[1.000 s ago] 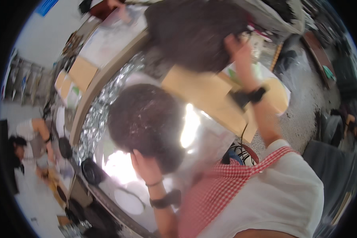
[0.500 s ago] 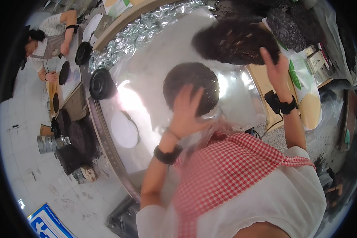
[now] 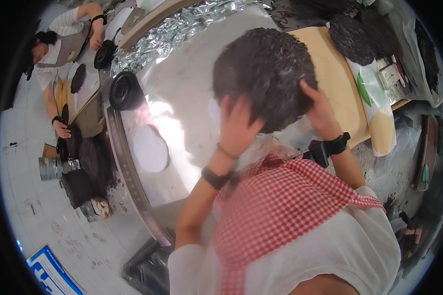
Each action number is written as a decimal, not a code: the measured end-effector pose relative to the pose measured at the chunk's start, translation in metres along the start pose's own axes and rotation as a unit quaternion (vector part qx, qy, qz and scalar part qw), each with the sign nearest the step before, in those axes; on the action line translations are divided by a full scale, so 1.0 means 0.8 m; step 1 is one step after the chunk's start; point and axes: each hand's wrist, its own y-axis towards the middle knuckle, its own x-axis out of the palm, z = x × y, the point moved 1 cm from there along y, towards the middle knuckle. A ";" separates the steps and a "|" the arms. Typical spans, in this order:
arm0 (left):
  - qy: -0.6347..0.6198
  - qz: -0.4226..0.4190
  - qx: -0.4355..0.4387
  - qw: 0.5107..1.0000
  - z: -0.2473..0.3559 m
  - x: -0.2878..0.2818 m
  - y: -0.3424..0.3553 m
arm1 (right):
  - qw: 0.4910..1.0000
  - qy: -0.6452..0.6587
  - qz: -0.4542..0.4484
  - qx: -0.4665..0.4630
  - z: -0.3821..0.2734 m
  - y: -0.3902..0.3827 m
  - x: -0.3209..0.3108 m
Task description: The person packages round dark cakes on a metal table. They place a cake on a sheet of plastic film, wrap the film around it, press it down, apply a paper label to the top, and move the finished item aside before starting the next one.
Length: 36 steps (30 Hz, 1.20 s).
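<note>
A large dark round disc (image 3: 266,73), perhaps dried seaweed, is tilted up over the bright worktable (image 3: 192,78). My right hand (image 3: 325,113) grips its right edge, thumb on the upper face and the other fingers hidden beneath. At the disc's near left edge is my left hand (image 3: 237,129), its fingers apart and slightly smeared by motion, overlapping the dark surface. Any smaller disc below is hidden by the large one. Clear plastic film (image 3: 275,146) lies between my wrists, close to my checked apron (image 3: 280,196).
Dark discs are piled at the far right (image 3: 354,39), beside a tan sheet (image 3: 330,73) and a green-marked package (image 3: 374,93). Crumpled foil (image 3: 177,39) lines the far left. Nearby are a black round container (image 3: 127,91) and a white disc (image 3: 151,148). A co-worker (image 3: 69,44) works at upper left.
My right hand has brought the large disc left and toward me, over the spot where a smaller disc lay under my left hand. My left hand has shifted slightly right. The co-worker's arms have moved.
</note>
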 end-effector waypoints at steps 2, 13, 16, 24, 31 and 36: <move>-0.071 0.072 -0.149 0.984 -0.001 -0.009 0.014 | 0.996 0.084 0.032 0.022 -0.029 -0.003 0.006; -0.086 -0.149 -0.222 0.960 -0.030 0.017 -0.069 | 0.994 0.062 0.072 -0.056 -0.036 0.023 -0.060; -0.042 -0.192 -0.213 0.957 -0.044 0.025 -0.082 | 0.993 0.091 0.060 -0.038 -0.030 0.033 -0.039; -0.002 -0.185 -0.237 0.954 -0.079 0.013 -0.059 | 0.995 0.039 0.077 -0.047 0.023 0.058 0.036; -0.004 -0.144 -0.427 0.893 -0.117 0.029 -0.047 | 0.993 0.055 0.095 -0.043 0.010 0.054 0.015; -0.125 -0.164 -0.489 0.848 -0.117 0.027 -0.034 | 0.992 0.043 0.099 -0.070 0.009 0.041 -0.006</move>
